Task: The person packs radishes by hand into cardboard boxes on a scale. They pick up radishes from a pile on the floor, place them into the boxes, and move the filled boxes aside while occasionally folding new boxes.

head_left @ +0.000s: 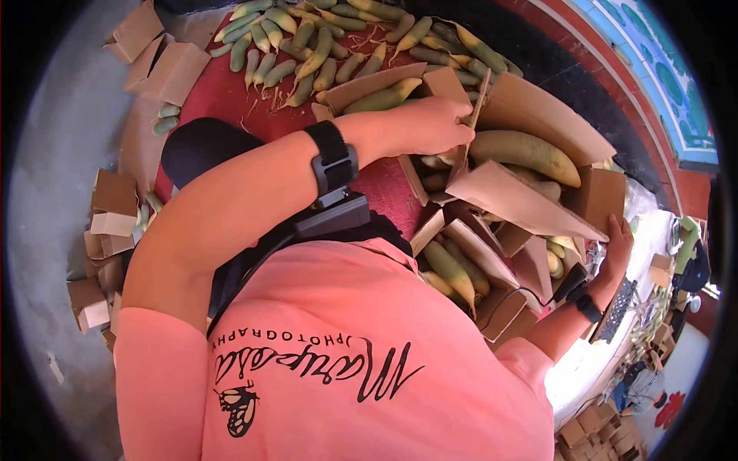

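Red flooring (223,92) is strewn with loose gourds (307,46). A cardboard divider (475,115) is pinched by the closed fingers of the left hand (430,127). Just beside it a large gourd (523,154) is laid lengthwise, pointing toward the right hand (617,246), which is pressed open-fingered against the carton (600,196).

A heap of green vegetables (307,46) lies on a red mat (223,96) at upper centre. Folded cardboard pieces (108,223) dot the grey floor (46,154) at left. Lower right, possibly small cartons (600,430).

Carton (538,115): before the person, vegetables (523,150) in it.
Pile (323,38): on the floor behind the carton.
Small boxes (108,211): far left.
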The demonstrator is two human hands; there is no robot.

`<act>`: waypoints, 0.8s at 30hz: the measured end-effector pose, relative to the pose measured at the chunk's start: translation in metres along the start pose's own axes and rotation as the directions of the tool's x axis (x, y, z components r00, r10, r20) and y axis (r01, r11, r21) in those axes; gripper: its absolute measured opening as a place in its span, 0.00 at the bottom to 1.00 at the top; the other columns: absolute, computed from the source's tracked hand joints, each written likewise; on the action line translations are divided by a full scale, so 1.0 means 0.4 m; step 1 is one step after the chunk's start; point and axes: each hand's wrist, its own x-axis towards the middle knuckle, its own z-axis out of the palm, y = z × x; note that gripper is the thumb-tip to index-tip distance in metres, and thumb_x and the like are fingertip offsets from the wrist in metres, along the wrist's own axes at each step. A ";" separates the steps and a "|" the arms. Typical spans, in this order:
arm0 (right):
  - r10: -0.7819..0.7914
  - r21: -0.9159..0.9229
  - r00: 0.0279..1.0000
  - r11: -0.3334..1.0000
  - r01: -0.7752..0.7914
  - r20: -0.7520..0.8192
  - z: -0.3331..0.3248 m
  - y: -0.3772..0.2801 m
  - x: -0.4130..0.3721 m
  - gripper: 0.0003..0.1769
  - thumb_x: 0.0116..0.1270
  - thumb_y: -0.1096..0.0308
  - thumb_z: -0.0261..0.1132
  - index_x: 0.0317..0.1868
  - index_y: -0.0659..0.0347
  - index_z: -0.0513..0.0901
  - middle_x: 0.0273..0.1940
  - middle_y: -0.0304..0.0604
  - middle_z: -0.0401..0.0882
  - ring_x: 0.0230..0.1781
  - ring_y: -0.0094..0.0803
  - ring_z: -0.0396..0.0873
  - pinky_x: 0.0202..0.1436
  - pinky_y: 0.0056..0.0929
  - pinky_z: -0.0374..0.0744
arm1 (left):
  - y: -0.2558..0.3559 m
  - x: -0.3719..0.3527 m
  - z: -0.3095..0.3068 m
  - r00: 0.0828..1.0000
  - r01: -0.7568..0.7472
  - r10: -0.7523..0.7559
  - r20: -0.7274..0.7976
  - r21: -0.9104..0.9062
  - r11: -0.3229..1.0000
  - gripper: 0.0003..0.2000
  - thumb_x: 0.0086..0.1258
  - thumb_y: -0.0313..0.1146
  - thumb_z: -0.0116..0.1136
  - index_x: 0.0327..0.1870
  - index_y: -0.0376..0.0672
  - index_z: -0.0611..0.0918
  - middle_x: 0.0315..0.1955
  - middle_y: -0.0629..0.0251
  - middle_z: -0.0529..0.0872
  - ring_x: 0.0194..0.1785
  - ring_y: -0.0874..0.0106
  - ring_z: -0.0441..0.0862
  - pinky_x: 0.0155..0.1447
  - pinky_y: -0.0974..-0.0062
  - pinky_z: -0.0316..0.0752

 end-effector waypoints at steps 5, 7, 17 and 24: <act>0.081 0.093 0.994 0.992 -0.087 0.071 0.041 -0.057 0.033 0.10 0.67 0.64 0.58 0.43 0.62 0.79 0.30 0.33 0.80 0.25 0.18 0.76 0.26 0.16 0.72 | -0.002 -0.075 -0.084 0.991 0.107 -0.109 0.079 0.031 0.994 0.27 0.69 0.35 0.52 0.69 0.40 0.63 0.49 0.61 0.80 0.49 0.73 0.78 0.54 0.76 0.71; 0.090 0.085 0.993 0.992 -0.096 0.070 0.063 -0.100 0.040 0.10 0.67 0.63 0.59 0.43 0.60 0.79 0.28 0.31 0.79 0.23 0.17 0.76 0.24 0.15 0.72 | -0.024 -0.094 -0.104 0.997 0.063 -0.065 0.036 0.046 0.997 0.26 0.69 0.35 0.52 0.68 0.41 0.64 0.53 0.59 0.79 0.53 0.72 0.76 0.57 0.76 0.69; 0.031 0.017 0.990 0.999 -0.034 0.137 0.102 -0.117 0.122 0.14 0.65 0.62 0.58 0.43 0.64 0.80 0.31 0.34 0.80 0.28 0.19 0.77 0.30 0.18 0.74 | -0.059 -0.183 -0.186 0.989 0.136 -0.133 -0.062 0.037 0.990 0.21 0.70 0.39 0.51 0.62 0.40 0.72 0.55 0.57 0.78 0.55 0.71 0.76 0.57 0.75 0.69; -0.198 -0.406 0.968 0.880 0.245 0.155 0.164 -0.207 0.202 0.14 0.60 0.68 0.59 0.40 0.72 0.82 0.30 0.45 0.82 0.29 0.28 0.79 0.35 0.28 0.75 | -0.082 -0.335 -0.302 0.982 0.000 -0.005 -0.187 -0.028 1.000 0.16 0.72 0.35 0.48 0.55 0.35 0.76 0.48 0.60 0.82 0.51 0.71 0.79 0.57 0.75 0.71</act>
